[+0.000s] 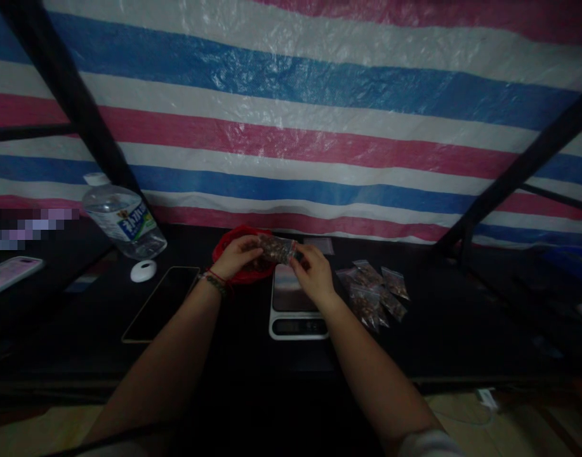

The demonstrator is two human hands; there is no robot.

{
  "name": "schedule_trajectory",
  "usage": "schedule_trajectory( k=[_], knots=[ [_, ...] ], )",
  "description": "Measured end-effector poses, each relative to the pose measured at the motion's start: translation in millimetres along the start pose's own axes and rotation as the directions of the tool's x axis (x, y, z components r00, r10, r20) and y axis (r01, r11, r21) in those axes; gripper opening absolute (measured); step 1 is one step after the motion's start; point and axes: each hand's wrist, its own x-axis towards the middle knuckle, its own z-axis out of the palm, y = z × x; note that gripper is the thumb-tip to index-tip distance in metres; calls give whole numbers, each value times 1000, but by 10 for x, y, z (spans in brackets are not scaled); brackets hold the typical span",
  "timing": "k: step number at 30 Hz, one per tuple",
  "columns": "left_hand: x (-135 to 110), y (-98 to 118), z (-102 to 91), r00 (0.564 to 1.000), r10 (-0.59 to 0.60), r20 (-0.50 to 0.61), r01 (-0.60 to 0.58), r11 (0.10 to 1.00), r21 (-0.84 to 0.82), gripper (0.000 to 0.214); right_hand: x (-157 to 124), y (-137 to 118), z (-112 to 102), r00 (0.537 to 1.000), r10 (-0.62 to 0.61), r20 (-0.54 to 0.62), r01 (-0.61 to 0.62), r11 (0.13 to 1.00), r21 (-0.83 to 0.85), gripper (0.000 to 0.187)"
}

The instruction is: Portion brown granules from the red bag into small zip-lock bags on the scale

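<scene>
Both of my hands hold one small clear plastic bag filled with brownish bits, just above the far end of a small digital scale. My left hand pinches the bag's left end; a red string and a bead bracelet circle that wrist. My right hand pinches the bag's right end. Behind my left hand lies a red plastic bag, partly hidden by the hand.
Several filled small bags lie right of the scale. A dark phone, a white round object and a tipped water bottle are on the left. Another phone is far left. Black frame bars and a striped tarp stand behind.
</scene>
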Motion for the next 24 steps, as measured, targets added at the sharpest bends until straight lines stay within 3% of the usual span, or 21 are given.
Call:
schedule_trajectory(
  k=[6, 9, 11, 13, 19, 24],
  knots=[
    [78, -33, -302, 950, 85, -301, -87, 996, 9, 32, 11, -8, -7, 999, -15, -52, 14, 1000, -16, 32],
    [119, -101, -455, 869, 207, -449, -125, 971, 205, 28, 9, -21, -15, 999, -3, -40, 2, 1000, -20, 33],
    [129, -130, -518, 821, 297, -488, -100, 916, 388, 27, 6, -23, -17, 1000, 3, -29, -3, 1000, -22, 34],
    [126, -131, -539, 810, 358, -465, -63, 841, 537, 29, 4, -15, -15, 1000, -9, -26, 8, 1000, -20, 34],
    [103, -27, -453, 855, 453, -251, -65, 574, 816, 31, 2, 10, -10, 998, -51, -36, 50, 998, -24, 32],
    [75, 57, -370, 864, 468, -184, -86, 499, 862, 31, 4, -30, -17, 999, -32, -17, 31, 999, -40, 29]
  ],
)
